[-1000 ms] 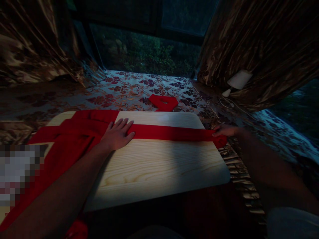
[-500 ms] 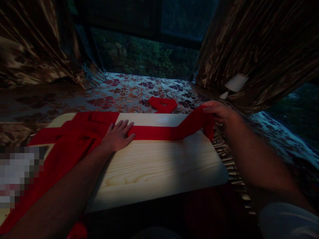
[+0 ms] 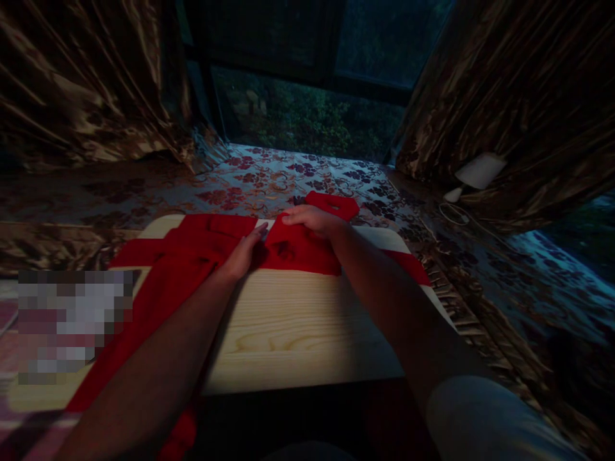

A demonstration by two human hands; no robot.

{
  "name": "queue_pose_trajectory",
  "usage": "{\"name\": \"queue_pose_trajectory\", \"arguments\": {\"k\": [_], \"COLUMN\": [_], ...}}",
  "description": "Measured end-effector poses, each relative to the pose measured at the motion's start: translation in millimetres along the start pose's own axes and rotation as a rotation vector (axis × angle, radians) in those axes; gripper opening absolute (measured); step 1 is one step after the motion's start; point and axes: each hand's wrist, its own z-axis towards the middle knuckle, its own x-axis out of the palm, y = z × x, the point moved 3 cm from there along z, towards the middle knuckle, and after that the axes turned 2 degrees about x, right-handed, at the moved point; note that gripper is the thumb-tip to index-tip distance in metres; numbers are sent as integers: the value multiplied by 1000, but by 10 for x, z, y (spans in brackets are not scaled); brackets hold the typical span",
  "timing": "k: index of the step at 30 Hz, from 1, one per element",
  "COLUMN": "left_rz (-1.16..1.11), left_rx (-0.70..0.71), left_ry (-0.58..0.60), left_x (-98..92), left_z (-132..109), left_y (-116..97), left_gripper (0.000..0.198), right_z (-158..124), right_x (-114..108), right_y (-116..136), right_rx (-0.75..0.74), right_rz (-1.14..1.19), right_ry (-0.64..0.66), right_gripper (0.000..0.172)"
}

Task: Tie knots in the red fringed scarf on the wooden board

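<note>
A red apron lies spread over a pale wooden board, with one band running off to the left. My left hand rests on the apron by its right edge, fingers stretched out and tipped on its side. My right hand pinches a red apron tie between thumb and fingers, close to the right of my left hand. The tie is doubled over there. Part of it stretches right beneath my right forearm. A red loop lies behind the board.
Behind the board is a flower-patterned cloth surface below a dark window. Brown curtains hang on both sides. A small white lamp with a cord is at the right. A blurred-out patch covers something at the left.
My right hand has moved left with the tie, from the board's right edge to beside my left hand. My left hand has turned from palm-down onto its side. The view has shifted slightly.
</note>
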Motion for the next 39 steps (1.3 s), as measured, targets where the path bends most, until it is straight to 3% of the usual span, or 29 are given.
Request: {"name": "queue_pose_trajectory", "arguments": {"k": [3,5,7,9,12,14,17,21,27,29,33,39], "left_rz": [-517,-602,-475,-184,238,345,373,383,392,385,377,325], "left_rx": [-51,-65,-57,-25,29,27,17,-20,-25,-28,-39,-27], "left_ry": [-46,-17,14,10,-26,-36,-23,-6,-2,0,-9,-7], "left_x": [-39,-38,-13,29,96,118,115,95,77,67,40,4], "left_z": [-29,-66,-100,-119,-118,-109,-101,-103,-108,-117,-142,-173], "left_y": [1,-10,-15,-18,-34,-42,-56,-51,-50,-56,-57,-67], "left_gripper": [76,86,98,100,82,69,61,62,62,63,66,64], "right_z": [264,348,379,385,364,298,48,-583,-1510,-1659,-1701,-1623], "right_x": [116,120,77,2,-115,-192,-341,-631,-989,-990,-839,-827], "right_y": [-139,-234,-320,-376,-404,-400,-372,-369,-562,-638,-744,-797], "right_rx": [53,130,204,221,162,107,11,-71,0,-17,-69,-61], "right_rz": [23,-16,-102,-242,-544,-733,-878,-945,-1096,-1072,-1085,-1131], "right_ry": [-17,-37,-43,-52,-66,-91,-206,-436,-693,-670,-452,-467], "right_gripper": [5,5,6,9,20,26,26,25,19,25,54,33]}}
